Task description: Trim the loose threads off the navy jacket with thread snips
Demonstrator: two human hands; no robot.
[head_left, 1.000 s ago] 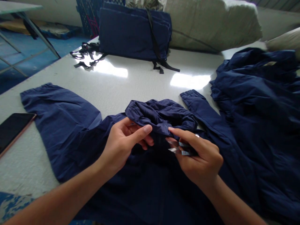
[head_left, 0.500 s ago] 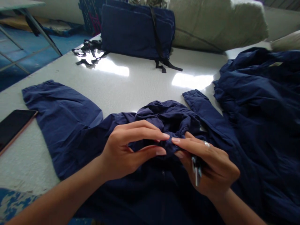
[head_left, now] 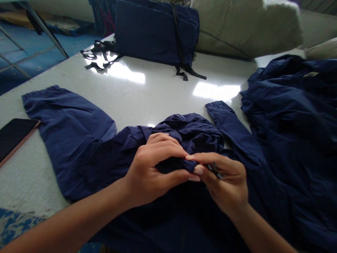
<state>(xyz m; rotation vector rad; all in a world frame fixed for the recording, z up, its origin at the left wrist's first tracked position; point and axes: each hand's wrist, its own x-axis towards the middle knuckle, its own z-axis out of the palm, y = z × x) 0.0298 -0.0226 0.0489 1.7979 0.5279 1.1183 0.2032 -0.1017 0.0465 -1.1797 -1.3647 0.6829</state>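
Note:
A navy jacket (head_left: 79, 151) lies spread over the table in front of me, its sleeves reaching out to the left and right. Its bunched collar or hood (head_left: 195, 130) rises in the middle. My left hand (head_left: 155, 165) pinches a fold of this fabric between thumb and fingers. Against it, my right hand (head_left: 223, 179) grips the same edge with thumb and index finger. A small metal tool (head_left: 215, 170), perhaps thread snippers, is tucked within the right hand and mostly hidden by its fingers.
A phone (head_left: 15, 135) lies at the left table edge. Crumpled navy garments (head_left: 295, 123) are heaped at right. A folded navy stack (head_left: 155, 33) with a black strap stands at the back, beside black straps (head_left: 101, 56) and a large pale sack (head_left: 244, 28).
Both hands have closed in on the fabric edge. The right hand has shifted left and turned, so the metal tool shows less. The collar opening is more covered.

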